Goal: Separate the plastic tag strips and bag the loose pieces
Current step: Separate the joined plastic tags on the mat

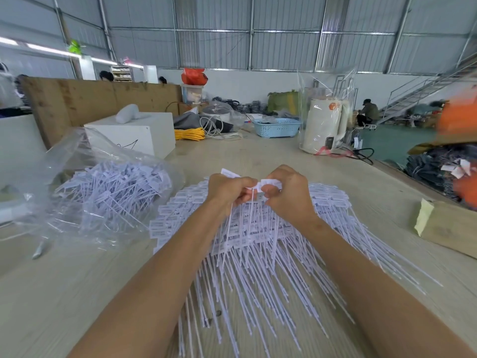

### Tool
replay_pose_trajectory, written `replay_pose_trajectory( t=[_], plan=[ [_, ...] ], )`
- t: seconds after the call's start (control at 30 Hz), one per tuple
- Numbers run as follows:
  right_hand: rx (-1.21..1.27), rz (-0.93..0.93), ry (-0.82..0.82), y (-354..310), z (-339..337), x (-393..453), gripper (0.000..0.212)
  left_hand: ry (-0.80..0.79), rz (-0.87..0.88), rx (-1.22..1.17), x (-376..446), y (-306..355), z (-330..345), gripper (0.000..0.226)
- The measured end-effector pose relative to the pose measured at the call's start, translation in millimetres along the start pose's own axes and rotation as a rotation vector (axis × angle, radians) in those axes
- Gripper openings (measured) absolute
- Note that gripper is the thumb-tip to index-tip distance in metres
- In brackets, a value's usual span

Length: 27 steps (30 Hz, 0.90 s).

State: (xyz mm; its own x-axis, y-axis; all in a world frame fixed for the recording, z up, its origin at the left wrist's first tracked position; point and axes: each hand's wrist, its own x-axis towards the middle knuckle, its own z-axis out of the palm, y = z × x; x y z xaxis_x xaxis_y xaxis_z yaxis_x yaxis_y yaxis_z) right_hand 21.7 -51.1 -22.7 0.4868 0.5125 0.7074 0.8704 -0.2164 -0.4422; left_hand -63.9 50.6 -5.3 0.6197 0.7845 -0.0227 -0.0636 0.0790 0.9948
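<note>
Both hands are pinching one strip of white plastic tags at frame centre: left hand curled round the flat heads on its side, right hand curled round the heads next to it, thumbs meeting over the join. Tails of the held tags are hanging down between the wrists, thin and straight.

Beneath the hands, a big pile of unseparated strips is lying fanned on the table, heads toward the top, tails trailing to the lower frame. At left centre, a clear bag is sitting open and slumped, already holding a heap of loose tags.

Handling, as judged: each tag is looking very light, the tails springy and prone to tangling, the heads small, flat and stiffer. Best hold is on the heads, right beside the link, since tails would only bend. Plastic is looking smooth, so a firm pinch is needed. A snap or twist at the join should be freeing one piece. Bag film is soft and floppy; its mouth may be needing a hand to hold it wide when loose tags are dropped in.
</note>
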Motion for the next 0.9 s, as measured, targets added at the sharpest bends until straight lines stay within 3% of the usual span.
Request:
replay_pose_trajectory(
  t=[0.17,0.43,0.5,0.6,0.73,0.8,0.9],
  plan=[
    [-0.07,-0.058,-0.023,-3.1,-2.4,-1.8,0.003,0.008,0.016,0.071,2.5,-1.3,-1.2,0.02],
    [-0.153,-0.175,-0.004,-1.8,-11.7,-2.5,0.006,-0.119,-0.153,-0.014,7.0,-3.4,-7.2,0.015],
    [0.003,0.036,0.08,7.2,-22.5,3.6,0.002,-0.125,-0.158,-0.039,8.2,-4.4,-10.7,0.017],
    [0.415,0.474,0.145,18.3,-47.5,14.1,0.014,-0.132,-0.107,-0.091,8.9,-5.8,-9.9,0.015],
    [0.976,0.666,0.259,20.6,-83.9,25.6,0.02,-0.152,-0.057,-0.115,6.8,-6.6,-1.5,0.014],
    [1.108,0.682,0.127,17.3,-88.7,24.8,0.018,-0.169,-0.071,-0.141,5.9,-4.8,0.7,0.012],
    [1.093,0.713,-0.177,1.3,-67.9,15.8,0.008,-0.217,-0.09,-0.166,2.6,-1.8,3.9,0.017]
  ],
)
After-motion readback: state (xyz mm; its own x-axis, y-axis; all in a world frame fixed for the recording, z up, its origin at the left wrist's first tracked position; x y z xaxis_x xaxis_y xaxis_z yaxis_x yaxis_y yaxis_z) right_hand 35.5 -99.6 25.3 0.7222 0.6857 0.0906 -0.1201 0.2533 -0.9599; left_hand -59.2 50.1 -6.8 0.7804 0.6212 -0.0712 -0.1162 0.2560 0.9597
